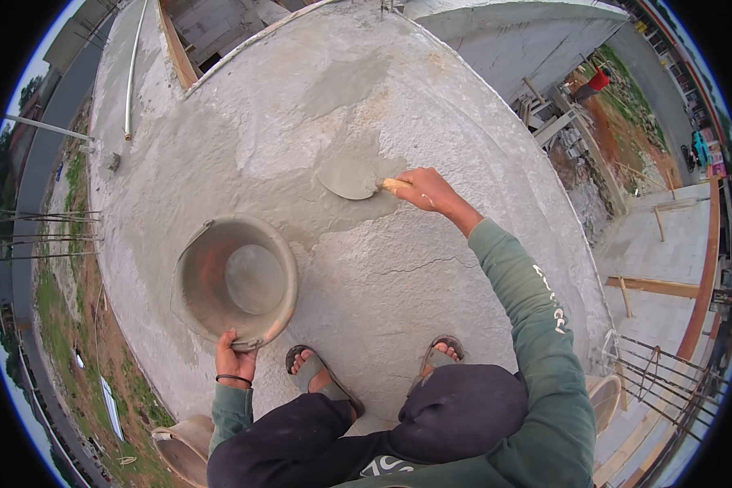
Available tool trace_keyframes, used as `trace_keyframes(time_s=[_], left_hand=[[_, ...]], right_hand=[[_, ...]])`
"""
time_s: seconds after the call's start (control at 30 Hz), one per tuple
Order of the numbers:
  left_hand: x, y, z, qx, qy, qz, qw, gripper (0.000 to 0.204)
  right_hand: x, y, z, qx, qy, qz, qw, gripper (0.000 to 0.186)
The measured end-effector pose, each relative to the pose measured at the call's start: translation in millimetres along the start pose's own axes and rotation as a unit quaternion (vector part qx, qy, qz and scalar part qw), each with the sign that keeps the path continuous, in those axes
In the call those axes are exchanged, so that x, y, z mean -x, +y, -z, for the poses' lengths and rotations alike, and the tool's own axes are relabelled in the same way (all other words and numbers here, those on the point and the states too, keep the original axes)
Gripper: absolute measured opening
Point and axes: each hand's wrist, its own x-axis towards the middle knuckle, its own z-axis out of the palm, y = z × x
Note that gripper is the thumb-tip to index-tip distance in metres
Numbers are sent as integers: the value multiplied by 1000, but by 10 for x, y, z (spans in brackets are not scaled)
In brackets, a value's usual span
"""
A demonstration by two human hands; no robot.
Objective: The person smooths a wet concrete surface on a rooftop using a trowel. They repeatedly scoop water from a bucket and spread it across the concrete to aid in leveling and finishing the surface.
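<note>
My left hand (234, 358) grips the near rim of a cement-smeared bucket (193, 276), whose inside shows a thin grey residue at the bottom. My right hand (423, 190) is closed round the light wooden handle of a trowel (346, 177). The trowel's flat, grey-coated blade is down on a patch of wet grey mortar (317, 220) spread across the pale, rough concrete slab (496, 268). A crack runs through the slab below my right forearm and to its left. My sandalled feet are on the slab near the bucket.
A white pipe (133, 81) lies at upper left beside a framed opening. Rebar juts out at the left (57, 216) and lower right (671, 382). The slab has drop edges, with more containers (175, 447) low at both sides. A person in red (596, 81) is beyond the right edge.
</note>
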Motion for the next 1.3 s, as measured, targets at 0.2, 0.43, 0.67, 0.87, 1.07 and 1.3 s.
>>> trace_keyframes(time_s=[0.2, 0.43, 0.67, 0.87, 1.07, 1.3], left_hand=[[-7, 38, 10, 0, -6, 5, 1000, 26], [21, 56, -20, -4, -1, 19, 1000, 28], [49, 56, -42, 5, -6, 20, 1000, 22], [28, 24, -31, 18, -7, -5, 1000, 24], [66, 184, -4, 51, 7, -45, 998, 23], [28, 369, -80, 9, 7, -83, 996, 29]], right_hand=[[-63, 29, 125, 17, 19, -30, 999, 31], [22, 110, 105, -14, 33, -37, 999, 31], [-175, 38, 99, -34, 139, -128, 981, 29], [-99, -494, -696, -42, -26, 25, 998, 32], [266, -1106, -1424, -111, -81, 90, 987, 32], [345, -799, -1207, -127, 37, -10, 991, 29]])
